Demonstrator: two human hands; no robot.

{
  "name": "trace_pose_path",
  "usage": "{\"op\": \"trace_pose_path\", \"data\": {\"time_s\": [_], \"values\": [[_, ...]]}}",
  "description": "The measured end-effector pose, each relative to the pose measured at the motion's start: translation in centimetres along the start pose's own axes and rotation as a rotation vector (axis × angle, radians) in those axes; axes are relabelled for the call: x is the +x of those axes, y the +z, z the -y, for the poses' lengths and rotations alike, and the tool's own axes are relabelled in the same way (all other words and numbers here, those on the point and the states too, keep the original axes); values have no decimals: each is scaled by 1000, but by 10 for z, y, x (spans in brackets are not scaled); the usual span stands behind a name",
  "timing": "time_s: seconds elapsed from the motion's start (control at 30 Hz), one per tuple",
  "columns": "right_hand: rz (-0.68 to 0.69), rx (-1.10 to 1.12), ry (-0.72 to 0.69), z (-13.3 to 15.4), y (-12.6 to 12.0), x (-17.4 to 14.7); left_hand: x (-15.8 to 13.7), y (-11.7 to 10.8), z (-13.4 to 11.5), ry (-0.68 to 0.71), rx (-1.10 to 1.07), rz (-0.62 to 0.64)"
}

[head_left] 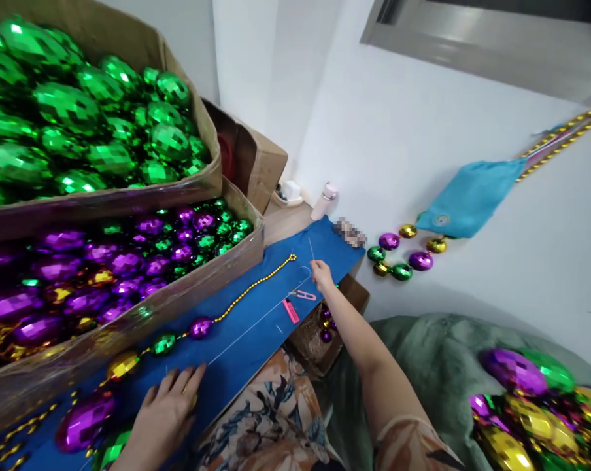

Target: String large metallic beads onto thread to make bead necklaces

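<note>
My right hand pinches a thin pale needle that points up from the fingertips over the blue cloth. A white thread runs straight from there to the index finger of my left hand. That left hand lies palm down with loosely spread fingers; its underside is hidden. Beside it are strung beads: a large purple bead, a gold bead, a green bead and a smaller purple bead. From these a thin gold bead chain extends.
Cardboard boxes of green beads and mixed beads line the left. A pink lighter and pink thread snips lie near my right hand. A bottle stands behind; a bead necklace hangs on the right.
</note>
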State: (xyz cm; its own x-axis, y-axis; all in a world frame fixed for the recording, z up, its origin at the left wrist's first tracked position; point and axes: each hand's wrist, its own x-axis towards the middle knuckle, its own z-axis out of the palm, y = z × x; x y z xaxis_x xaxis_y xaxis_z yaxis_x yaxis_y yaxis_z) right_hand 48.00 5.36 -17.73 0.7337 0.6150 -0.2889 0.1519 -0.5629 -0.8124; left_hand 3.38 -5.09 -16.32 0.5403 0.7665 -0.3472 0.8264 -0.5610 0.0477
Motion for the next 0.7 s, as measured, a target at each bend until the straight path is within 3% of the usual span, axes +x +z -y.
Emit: {"op": "trace_pose_path", "data": {"time_s": [0.23,0.43,0.57,0.7], "values": [[-7,-236,-11,24,41,31,15,11,-7,15,-99,-84],[8,-360,95,43,71,57,21,34,-13,21,-111,-219],[25,-346,159,46,80,70,23,38,-16,7,-96,-275],[54,-223,138,44,78,81,24,38,-12,8,-131,-247]]}}
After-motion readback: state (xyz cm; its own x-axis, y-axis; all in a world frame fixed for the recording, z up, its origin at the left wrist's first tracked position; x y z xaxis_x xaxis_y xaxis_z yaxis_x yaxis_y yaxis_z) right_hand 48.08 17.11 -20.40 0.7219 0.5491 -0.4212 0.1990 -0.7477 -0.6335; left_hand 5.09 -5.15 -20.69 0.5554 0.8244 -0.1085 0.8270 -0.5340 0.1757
